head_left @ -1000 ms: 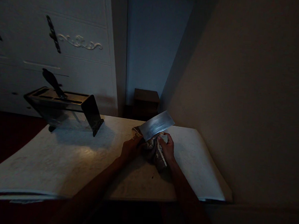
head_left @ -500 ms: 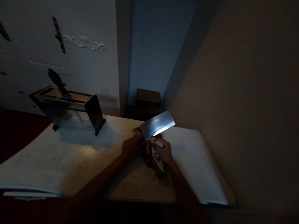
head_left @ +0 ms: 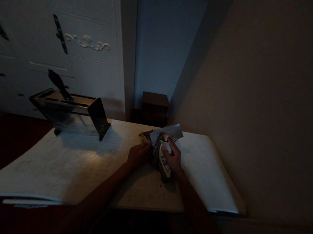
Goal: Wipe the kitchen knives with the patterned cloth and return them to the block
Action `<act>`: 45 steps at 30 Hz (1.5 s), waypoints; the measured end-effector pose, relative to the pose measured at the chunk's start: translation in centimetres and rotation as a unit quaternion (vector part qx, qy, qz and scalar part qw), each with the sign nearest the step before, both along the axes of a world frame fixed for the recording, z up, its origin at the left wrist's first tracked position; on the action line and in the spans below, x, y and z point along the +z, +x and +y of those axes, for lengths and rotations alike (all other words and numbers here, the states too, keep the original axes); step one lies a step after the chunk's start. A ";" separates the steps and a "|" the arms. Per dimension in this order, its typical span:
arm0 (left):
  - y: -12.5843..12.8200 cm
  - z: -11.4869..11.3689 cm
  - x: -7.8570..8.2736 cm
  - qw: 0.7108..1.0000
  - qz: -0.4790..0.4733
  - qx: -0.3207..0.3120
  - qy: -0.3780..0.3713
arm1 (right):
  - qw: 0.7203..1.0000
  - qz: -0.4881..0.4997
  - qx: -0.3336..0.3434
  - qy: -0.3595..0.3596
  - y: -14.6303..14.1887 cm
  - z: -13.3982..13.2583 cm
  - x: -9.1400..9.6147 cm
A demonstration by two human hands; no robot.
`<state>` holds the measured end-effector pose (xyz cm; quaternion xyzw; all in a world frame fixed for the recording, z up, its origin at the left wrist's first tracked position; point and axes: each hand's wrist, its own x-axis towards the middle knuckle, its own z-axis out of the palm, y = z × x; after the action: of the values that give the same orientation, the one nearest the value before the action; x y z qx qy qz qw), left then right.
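A cleaver with a broad metal blade is held low over the table, its blade pointing away to the right. My left hand is closed at the handle end, where the handle itself is mostly hidden. A crumpled brown and whitish cloth hangs bunched in my right hand, whose fingers press it onto the near part of the blade. Part of the cloth also shows behind the blade, beyond my left hand. The cloth covers much of the blade's middle.
On the table, to the left, stands a knife block with clear sides and one black-handled knife in it. White cabinet doors rise behind. A wall borders the right side, and a brown box-like piece sits beyond the table.
The blade has dropped and turned flatter, losing its bright reflection. My right hand has brought the cloth up onto the blade, covering part of it.
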<state>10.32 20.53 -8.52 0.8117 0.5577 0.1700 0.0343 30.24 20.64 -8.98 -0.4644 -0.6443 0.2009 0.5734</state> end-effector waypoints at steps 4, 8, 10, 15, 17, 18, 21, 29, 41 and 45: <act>0.2 -0.3 -0.1 1.000 0.002 -0.001 0.024 | 0.972 -0.212 0.074 0.070 -0.6 0.2 -1.0; 0.4 -0.6 -0.1 1.000 0.027 -0.007 0.006 | 0.934 -0.331 0.112 0.074 -1.2 0.3 -1.2; 0.5 -0.7 -0.1 1.000 0.029 -0.008 -0.002 | 0.923 -0.356 0.127 0.079 -1.3 0.4 -1.3; 0.6 -0.8 0.0 1.000 0.015 -0.014 0.010 | 0.917 -0.377 0.110 0.069 -1.4 0.7 -2.0; 0.5 -0.7 0.0 1.000 0.021 -0.018 0.014 | 0.924 -0.368 0.085 0.062 -1.4 0.8 -2.3; 0.5 -0.6 0.0 0.999 0.024 -0.021 0.017 | 0.929 -0.359 0.072 0.058 -1.4 0.9 -2.4; 0.3 -0.4 -0.2 0.999 0.020 -0.031 0.028 | 0.946 -0.317 0.032 0.053 -1.3 1.2 -2.4; 0.0 -0.1 -0.6 0.998 -0.002 -0.054 0.038 | 0.969 -0.242 -0.040 0.030 0.0 1.9 -1.7; -0.6 -0.2 -0.7 0.997 0.011 -0.054 0.056 | 0.968 -0.187 -0.162 0.042 1.7 2.6 -1.9; -0.7 -0.2 -0.8 0.996 -0.004 -0.053 0.072 | 0.968 -0.165 -0.184 0.046 2.1 2.5 -1.9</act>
<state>9.61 20.31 -9.30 0.8400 0.5001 0.2102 -0.0129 32.37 23.15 -10.83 -0.5751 -0.6418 -0.0172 0.5070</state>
